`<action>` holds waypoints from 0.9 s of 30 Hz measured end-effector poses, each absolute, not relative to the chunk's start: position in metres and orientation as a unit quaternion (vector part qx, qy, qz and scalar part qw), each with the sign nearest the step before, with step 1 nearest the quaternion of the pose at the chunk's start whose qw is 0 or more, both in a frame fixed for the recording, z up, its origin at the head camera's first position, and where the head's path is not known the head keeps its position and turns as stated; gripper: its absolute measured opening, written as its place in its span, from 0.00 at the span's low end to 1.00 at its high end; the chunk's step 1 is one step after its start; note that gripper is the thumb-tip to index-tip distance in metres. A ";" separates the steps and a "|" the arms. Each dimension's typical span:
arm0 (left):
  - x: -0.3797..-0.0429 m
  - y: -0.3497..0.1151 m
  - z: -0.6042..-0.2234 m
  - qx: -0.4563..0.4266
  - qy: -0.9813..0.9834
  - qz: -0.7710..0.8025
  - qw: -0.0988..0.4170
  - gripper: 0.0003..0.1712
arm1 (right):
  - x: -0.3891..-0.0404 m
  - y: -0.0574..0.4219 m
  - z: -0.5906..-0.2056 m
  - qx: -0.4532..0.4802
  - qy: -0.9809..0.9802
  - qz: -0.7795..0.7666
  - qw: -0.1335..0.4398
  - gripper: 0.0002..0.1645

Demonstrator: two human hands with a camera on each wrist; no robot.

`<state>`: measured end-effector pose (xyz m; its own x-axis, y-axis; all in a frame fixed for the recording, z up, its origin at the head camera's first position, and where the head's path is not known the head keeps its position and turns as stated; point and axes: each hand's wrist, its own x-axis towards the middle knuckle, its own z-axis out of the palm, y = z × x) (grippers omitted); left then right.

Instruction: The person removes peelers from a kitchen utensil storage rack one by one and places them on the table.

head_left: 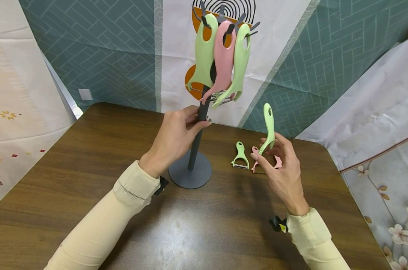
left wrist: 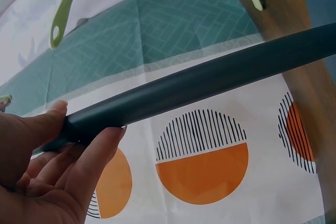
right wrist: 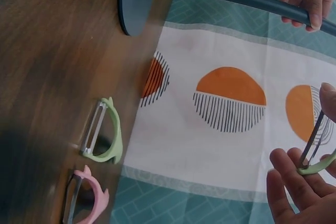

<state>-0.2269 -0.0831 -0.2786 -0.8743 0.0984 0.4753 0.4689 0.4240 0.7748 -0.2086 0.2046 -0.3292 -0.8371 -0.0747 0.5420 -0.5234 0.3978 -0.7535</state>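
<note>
My left hand (head_left: 176, 137) grips the dark grey post (head_left: 195, 150) of an upright stand, thumb and fingers on either side of it in the left wrist view. My right hand (head_left: 285, 174) pinches a light green peeler (head_left: 269, 122) by its blade end, handle pointing up, above the table. In the right wrist view its blade (right wrist: 313, 135) lies between thumb and fingers. Below it on the table lie a green peeler (head_left: 240, 152) and a pink peeler (right wrist: 97, 195), the pink one partly hidden by the right hand in the head view.
Two green peelers and a pink peeler (head_left: 224, 56) hang by their handle holes from hooks (head_left: 244, 18) atop the stand. The stand's round base (head_left: 190, 180) rests on the brown wooden table (head_left: 72, 168). A patterned cloth (head_left: 122, 56) hangs behind the table's back edge.
</note>
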 end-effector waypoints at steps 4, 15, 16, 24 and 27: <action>-0.226 -0.084 -0.278 -0.171 -0.824 -0.511 0.176 0.13 | -0.209 0.206 -0.332 0.190 -0.812 0.504 0.226 0.40; -0.227 -0.084 -0.277 -0.167 -0.826 -0.513 0.165 0.13 | -0.209 0.209 -0.337 0.176 -0.837 0.464 0.232 0.40; -0.227 -0.084 -0.277 -0.167 -0.826 -0.513 0.164 0.13 | -0.209 0.209 -0.337 0.173 -0.839 0.462 0.231 0.40; -0.227 -0.085 -0.277 -0.168 -0.827 -0.510 0.165 0.12 | -0.209 0.213 -0.341 0.152 -0.855 0.446 0.215 0.38; -0.227 -0.085 -0.277 -0.169 -0.827 -0.509 0.166 0.12 | -0.207 0.215 -0.342 0.139 -0.861 0.443 0.207 0.38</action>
